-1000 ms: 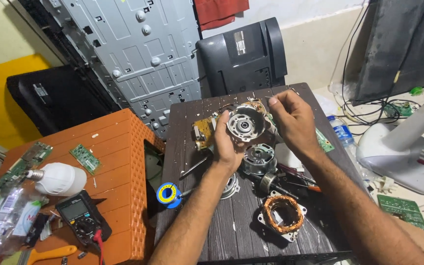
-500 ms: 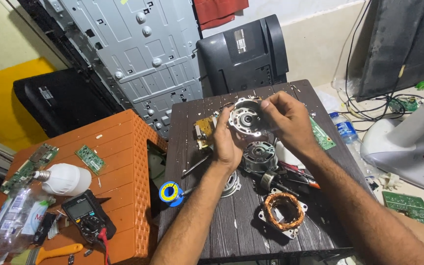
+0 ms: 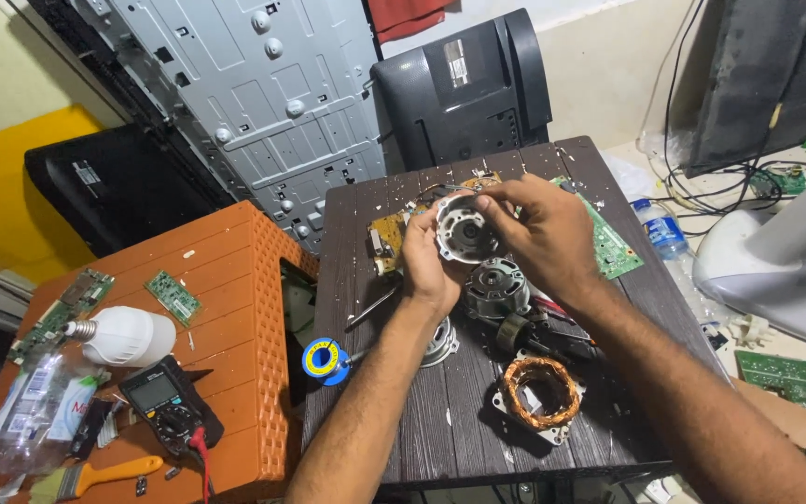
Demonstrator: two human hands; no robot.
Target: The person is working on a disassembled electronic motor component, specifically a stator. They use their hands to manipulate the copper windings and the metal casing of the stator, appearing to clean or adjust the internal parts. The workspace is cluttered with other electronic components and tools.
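While the stator (image 3: 538,392) lay on the bench (image 3: 422,411), the left hand (image 3: 424,261) and right hand (image 3: 543,229) had lifted the round metal motor housing (image 3: 464,227), both pinching its rim.

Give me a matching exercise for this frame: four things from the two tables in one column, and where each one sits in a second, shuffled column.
Things:
1. round silver metal motor end cover
2. copper-wound stator coil
3. white bulb-shaped lamp
4. blue and yellow solder spool

Places:
A. lying on the orange plastic table, beside a black multimeter
B. at the left edge of the dark wooden table
C. held between the left hand and right hand
D. on the dark table's near part, below the grey motor rotor

Pairs: 1-C, 2-D, 3-A, 4-B
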